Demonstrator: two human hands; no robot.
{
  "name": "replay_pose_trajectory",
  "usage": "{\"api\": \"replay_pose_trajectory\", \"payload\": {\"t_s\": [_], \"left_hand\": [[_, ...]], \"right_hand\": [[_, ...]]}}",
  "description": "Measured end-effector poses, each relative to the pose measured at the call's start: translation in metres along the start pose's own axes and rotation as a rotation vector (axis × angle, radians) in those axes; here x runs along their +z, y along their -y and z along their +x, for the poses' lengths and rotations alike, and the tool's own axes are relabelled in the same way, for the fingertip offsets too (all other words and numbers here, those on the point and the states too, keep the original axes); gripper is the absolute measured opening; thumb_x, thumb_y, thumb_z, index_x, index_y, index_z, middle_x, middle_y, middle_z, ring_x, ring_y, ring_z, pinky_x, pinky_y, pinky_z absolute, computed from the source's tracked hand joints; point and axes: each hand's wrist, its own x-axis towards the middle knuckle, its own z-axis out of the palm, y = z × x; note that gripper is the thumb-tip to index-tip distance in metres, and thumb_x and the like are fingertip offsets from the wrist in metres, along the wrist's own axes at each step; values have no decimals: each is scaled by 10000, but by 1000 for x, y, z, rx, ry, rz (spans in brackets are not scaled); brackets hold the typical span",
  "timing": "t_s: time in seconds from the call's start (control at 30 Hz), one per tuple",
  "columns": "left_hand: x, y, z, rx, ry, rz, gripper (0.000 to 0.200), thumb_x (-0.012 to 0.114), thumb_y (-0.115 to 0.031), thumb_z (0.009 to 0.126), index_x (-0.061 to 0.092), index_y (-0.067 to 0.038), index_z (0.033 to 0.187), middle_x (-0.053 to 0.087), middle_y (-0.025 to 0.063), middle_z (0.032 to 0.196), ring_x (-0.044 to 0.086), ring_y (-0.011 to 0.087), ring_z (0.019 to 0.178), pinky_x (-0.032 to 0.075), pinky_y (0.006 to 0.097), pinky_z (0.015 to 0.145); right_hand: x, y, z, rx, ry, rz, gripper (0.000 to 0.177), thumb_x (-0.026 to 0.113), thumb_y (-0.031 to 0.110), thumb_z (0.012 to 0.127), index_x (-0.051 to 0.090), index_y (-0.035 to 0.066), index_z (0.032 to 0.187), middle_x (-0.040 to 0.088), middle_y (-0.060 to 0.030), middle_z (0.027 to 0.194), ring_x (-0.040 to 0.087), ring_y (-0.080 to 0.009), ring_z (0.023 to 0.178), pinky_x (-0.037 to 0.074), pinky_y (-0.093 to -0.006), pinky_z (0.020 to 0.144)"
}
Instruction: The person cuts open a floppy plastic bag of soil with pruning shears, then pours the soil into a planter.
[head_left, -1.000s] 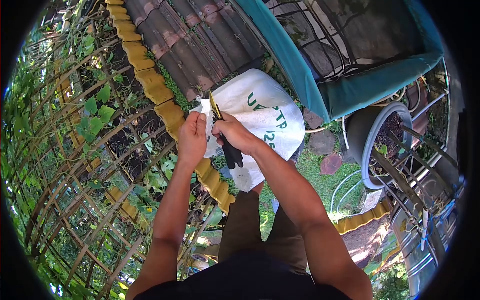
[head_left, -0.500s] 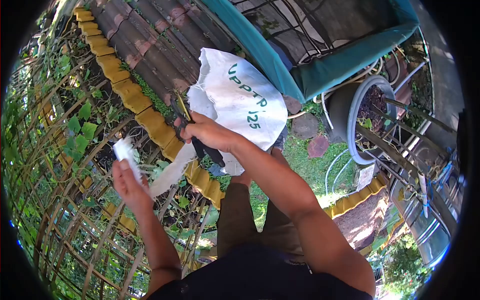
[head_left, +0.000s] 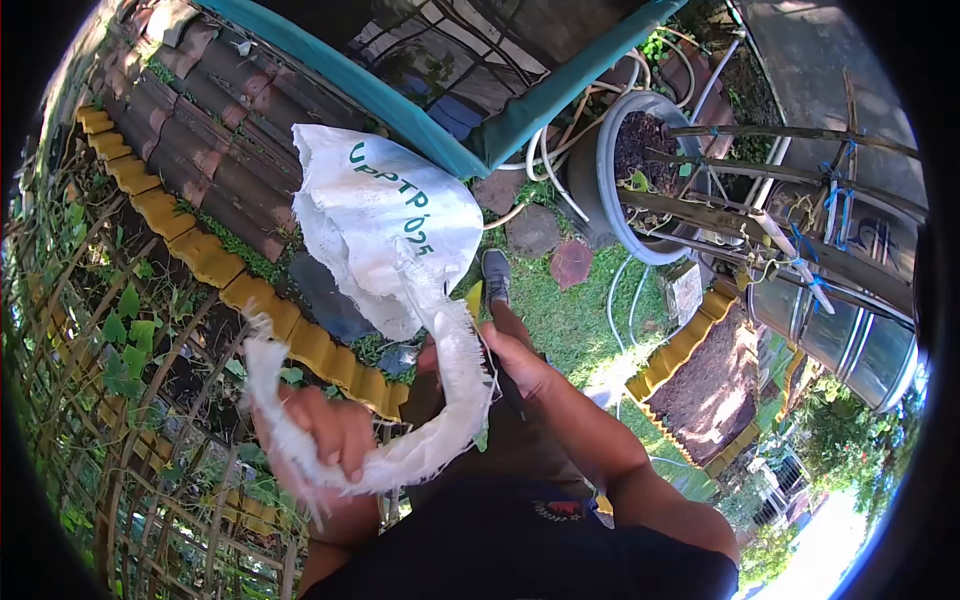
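Note:
A white woven sack (head_left: 385,205) with green lettering hangs in front of me, its cut edge frayed. From it a long frayed strip (head_left: 462,375) curves down and round to the left. My left hand (head_left: 325,435) is closed round this strip, whose loose threads stick out past the fingers. Close beside the strip's right edge, my right hand (head_left: 515,365) grips black-handled shears (head_left: 508,392). A yellow part shows above that hand, while the blades are mostly hidden behind the strip.
Stacked roof tiles (head_left: 190,130) lie at the upper left, bordered by yellow edging (head_left: 205,255). A bamboo trellis with vines (head_left: 130,350) stands left. Beyond the sack is a teal-rimmed basin (head_left: 400,95). A large pot (head_left: 610,190) with poles stands right, above grass (head_left: 570,325).
The shears have moved from the sack's left edge down to the right, beside the strip. My left hand has shifted right, and the strip now loops in front of me. The view has turned.

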Motion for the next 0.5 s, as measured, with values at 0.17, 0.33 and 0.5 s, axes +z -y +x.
{"api": "replay_pose_trajectory", "payload": {"t_s": [0.17, 0.33, 0.5], "left_hand": [[-63, 165, 2, -259, -220, 923, 206, 512, -219, 1042, 548, -28, 974, 558, 56, 672, 562, 170, 568, 411, 337, 514], [-82, 289, -24, -320, 22, 1397, 278, 534, -276, 1024, 579, -3, 1003, 623, 179, 814, 603, 348, 712, 462, 450, 663], [-97, 372, -42, -621, 9, 1299, 443, 498, -410, 1014, 588, 13, 1110, 615, 256, 1048, 600, 437, 961, 461, 495, 822]], "right_hand": [[-73, 4, -60, -155, -243, -8, 628, 760, 304, 866, 499, 37, 1370, 662, -100, 1182, 650, -190, 1034, 520, -342, 899], [-137, 13, -96, -120, -510, -442, 443, 706, 58, 819, 553, 11, 1231, 668, -75, 1065, 643, -170, 926, 512, -312, 811], [-174, 14, -138, -91, -673, -719, 469, 716, 131, 793, 538, -26, 1197, 661, -98, 946, 621, -178, 832, 502, -320, 762]]}}
